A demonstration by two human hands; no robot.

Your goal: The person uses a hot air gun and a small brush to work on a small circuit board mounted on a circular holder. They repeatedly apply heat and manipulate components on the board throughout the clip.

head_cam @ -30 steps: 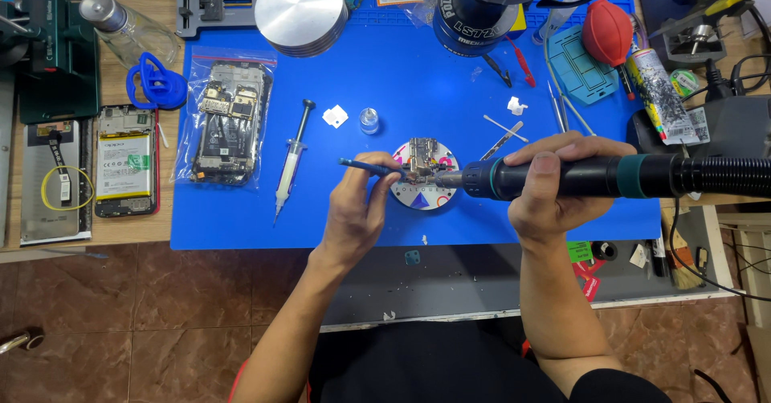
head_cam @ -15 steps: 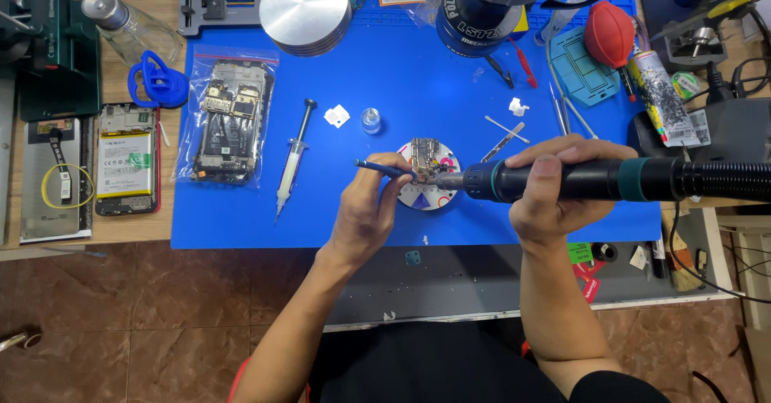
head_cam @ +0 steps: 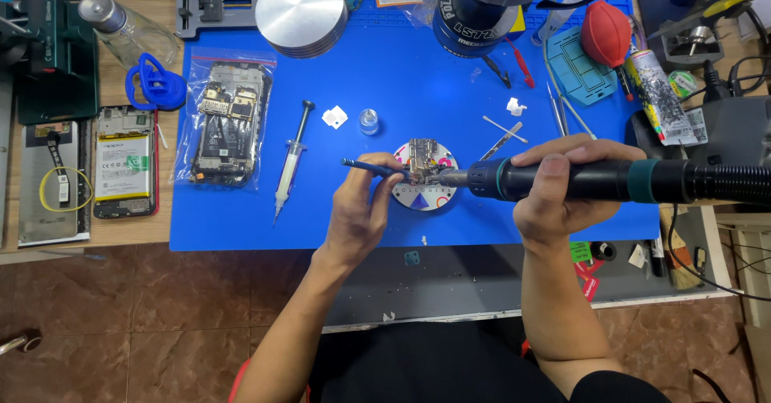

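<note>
Left hand [head_cam: 359, 210]: fingers pinch blue tweezers [head_cam: 371, 167] at the small circuit board [head_cam: 423, 160] on a round holder [head_cam: 426, 194]. Right hand [head_cam: 562, 190]: fingers clenched around the hot-air handpiece [head_cam: 586, 181], nozzle at the board. Rework appears under way; opened phone [head_cam: 124, 162] lies unassembled on the bench [head_cam: 88, 238].

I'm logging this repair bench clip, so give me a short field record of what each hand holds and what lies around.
left hand: holds thin blue tweezers, tips at the circuit board
right hand: grips black hot air wand, nozzle pointed at the board
board support: round disc on blue mat
nearby on mat: syringe, bagged phone parts, small glass vial
off mat, left: opened phone
</note>
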